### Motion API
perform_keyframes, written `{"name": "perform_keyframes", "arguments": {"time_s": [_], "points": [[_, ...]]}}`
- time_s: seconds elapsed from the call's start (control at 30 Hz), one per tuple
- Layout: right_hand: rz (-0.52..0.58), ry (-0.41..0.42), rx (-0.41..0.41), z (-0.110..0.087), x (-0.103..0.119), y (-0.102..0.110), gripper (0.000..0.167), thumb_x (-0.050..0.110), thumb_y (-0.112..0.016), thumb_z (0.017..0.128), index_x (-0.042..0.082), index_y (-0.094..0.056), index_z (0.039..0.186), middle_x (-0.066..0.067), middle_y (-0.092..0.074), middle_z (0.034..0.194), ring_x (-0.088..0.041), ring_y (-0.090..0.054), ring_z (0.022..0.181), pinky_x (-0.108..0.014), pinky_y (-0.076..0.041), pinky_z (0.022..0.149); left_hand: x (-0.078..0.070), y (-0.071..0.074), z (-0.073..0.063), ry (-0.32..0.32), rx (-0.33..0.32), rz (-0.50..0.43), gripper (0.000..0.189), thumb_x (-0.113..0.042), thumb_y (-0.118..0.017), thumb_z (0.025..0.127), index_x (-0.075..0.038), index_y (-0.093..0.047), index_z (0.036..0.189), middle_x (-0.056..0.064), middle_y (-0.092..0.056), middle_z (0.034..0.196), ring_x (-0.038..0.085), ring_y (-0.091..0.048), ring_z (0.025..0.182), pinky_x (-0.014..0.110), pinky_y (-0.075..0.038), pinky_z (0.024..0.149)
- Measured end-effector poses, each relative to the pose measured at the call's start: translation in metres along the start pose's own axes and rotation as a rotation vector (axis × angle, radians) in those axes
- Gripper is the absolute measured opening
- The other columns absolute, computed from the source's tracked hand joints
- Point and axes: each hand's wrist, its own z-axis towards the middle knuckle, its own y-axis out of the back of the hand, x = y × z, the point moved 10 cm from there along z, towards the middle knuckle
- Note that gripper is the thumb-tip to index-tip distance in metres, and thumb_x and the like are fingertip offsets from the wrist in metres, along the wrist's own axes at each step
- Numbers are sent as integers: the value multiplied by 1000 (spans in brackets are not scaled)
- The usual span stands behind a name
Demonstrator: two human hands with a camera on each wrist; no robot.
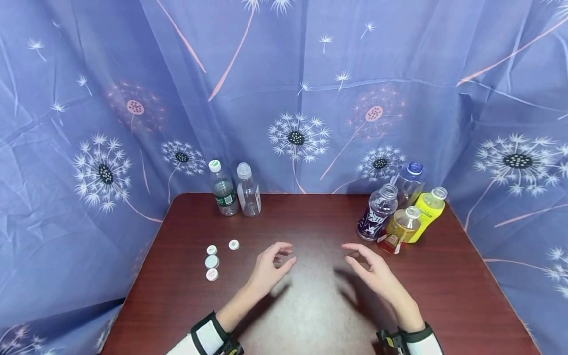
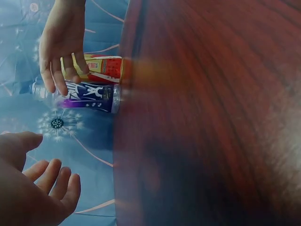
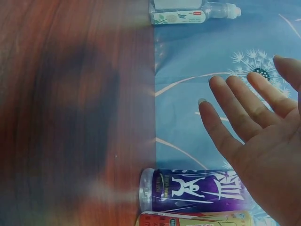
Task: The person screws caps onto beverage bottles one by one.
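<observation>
Above the middle of the table my left hand (image 1: 269, 268) hovers with loosely bent fingers and holds nothing. Facing it, my right hand (image 1: 374, 273) is also raised, fingers relaxed, nothing in it. Closest to the right hand are a purple-labelled bottle (image 1: 377, 213) and a bottle of amber liquid with a red label (image 1: 399, 229), both uncapped. Behind them stand a clear bottle with a blue neck (image 1: 408, 185) and a yellow bottle (image 1: 428, 212). Left of the left hand lie several bottle caps, among them a lone white cap (image 1: 233, 244) and a larger pale cap (image 1: 212, 262).
At the back left of the dark red table (image 1: 306, 222) stand a green-labelled bottle (image 1: 225, 192) with a white cap and a clear bottle (image 1: 250, 195) with a translucent top. A blue dandelion-print curtain (image 1: 301, 98) hangs behind and around the table.
</observation>
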Motion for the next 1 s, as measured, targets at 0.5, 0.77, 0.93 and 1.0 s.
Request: {"name": "perform_keyframes", "arguments": {"time_s": [0.5,0.77,0.93,1.0], "points": [[-112,88,-436,-3,11,89,40,-15,-70,89,-6,-66,127,-6,-69,111,3,-62,99,-7,-48,85,0,3,-6,46,-21,-64,28,-6,-76,94,-7,-69,121,17,-74,111,26,-71,102,36,-62,85],[-368,-86,-733,-12,-10,160,59,1,-79,87,-9,-53,139,-30,-52,122,8,-41,103,-5,-35,87,-3,11,-5,16,-53,-59,24,-3,-75,94,-7,-72,117,13,-75,106,23,-72,98,32,-62,81],[-423,-169,-656,-10,-39,158,67,6,-82,86,-9,-48,142,-31,-49,123,-19,-49,100,-14,-37,78,-1,13,-9,23,-56,-51,23,-3,-75,94,-5,-72,116,11,-76,104,22,-72,96,35,-62,80],[-434,-187,-635,-10,-49,155,70,8,-82,86,-9,-46,143,-32,-49,124,-33,-49,102,-24,-37,80,1,14,-10,27,-59,-47,23,-3,-75,93,-7,-72,116,11,-76,104,21,-72,95,35,-62,80]]}}
